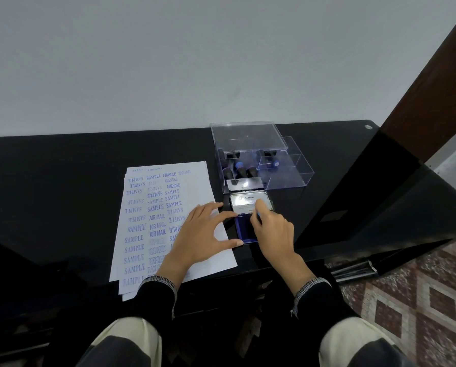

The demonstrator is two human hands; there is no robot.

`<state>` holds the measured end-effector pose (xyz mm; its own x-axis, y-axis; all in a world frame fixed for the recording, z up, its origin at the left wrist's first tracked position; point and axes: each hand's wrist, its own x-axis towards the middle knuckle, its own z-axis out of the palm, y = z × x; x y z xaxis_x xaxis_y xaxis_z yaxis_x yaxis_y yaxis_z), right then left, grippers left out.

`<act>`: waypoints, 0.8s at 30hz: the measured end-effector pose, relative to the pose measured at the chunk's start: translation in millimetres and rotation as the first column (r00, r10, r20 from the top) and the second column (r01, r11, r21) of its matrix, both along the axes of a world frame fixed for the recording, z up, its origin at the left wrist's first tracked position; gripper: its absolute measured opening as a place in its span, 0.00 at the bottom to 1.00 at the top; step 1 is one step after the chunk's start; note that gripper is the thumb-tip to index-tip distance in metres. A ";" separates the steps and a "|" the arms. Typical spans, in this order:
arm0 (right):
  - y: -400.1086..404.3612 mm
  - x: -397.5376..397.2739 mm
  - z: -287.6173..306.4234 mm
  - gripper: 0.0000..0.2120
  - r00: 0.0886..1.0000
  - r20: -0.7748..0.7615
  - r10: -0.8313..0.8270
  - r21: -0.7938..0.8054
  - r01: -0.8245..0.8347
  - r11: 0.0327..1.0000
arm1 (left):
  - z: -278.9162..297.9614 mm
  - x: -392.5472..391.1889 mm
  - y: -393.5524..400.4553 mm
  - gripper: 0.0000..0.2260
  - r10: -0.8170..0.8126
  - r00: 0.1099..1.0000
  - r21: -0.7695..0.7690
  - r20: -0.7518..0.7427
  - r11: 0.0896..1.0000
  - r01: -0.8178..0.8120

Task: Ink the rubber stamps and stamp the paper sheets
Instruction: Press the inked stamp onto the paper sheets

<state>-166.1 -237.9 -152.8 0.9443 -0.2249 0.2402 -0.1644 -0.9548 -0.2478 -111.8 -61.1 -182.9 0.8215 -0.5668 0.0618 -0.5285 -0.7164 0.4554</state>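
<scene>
A stack of white paper sheets [142,197] covered with blue stamp marks lies on the black table. To its right sits an open ink pad [242,229] with a blue pad and a raised silver lid [249,201]. My right hand [271,231] is over the pad, its fingers curled round a rubber stamp [258,214]; only a small blue bit of the stamp shows. My left hand [200,234] rests on the right edge of the sheets, with spread fingers and thumb reaching to the pad's left side.
A clear plastic box [287,176] with several black-and-blue stamps [241,170] stands just behind the ink pad, its lid [248,136] raised. The black glass table [62,181] ends near my knees. A dark wooden post [433,88] rises at the right.
</scene>
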 end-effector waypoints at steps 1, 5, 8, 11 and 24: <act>-0.6 -2.0 -0.1 0.06 1.000 0.003 0.006 0.002 -0.006 1.000 | 0.2 -0.2 0.1 0.33 0.001 1.000 -0.003 0.002 1.000 -0.001; -2.3 -5.5 8.8 0.07 0.997 -0.036 0.063 0.039 -0.062 0.997 | 0.7 -0.2 0.3 0.33 0.001 1.000 -0.004 0.009 1.000 -0.001; -5.2 -5.7 17.7 0.07 0.991 -0.093 0.101 0.102 -0.091 0.991 | 0.7 0.1 0.2 0.33 -0.001 1.000 0.001 0.020 1.000 0.001; -11.0 -4.0 25.7 0.08 0.976 -0.168 0.142 0.086 -0.129 0.988 | 0.5 0.3 0.2 0.34 -0.003 1.000 0.002 0.015 1.000 0.003; -10.2 -5.8 23.7 0.06 0.968 -0.178 0.178 0.183 -0.145 0.972 | 3.6 -3.3 0.6 0.33 0.002 1.000 -0.015 0.010 1.000 -0.002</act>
<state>-172.0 -248.1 -129.1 0.9959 -0.0873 0.0234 -0.0716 -0.9203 -0.3847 -115.1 -60.5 -179.3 0.8218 -0.5644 0.0780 -0.5318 -0.7106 0.4607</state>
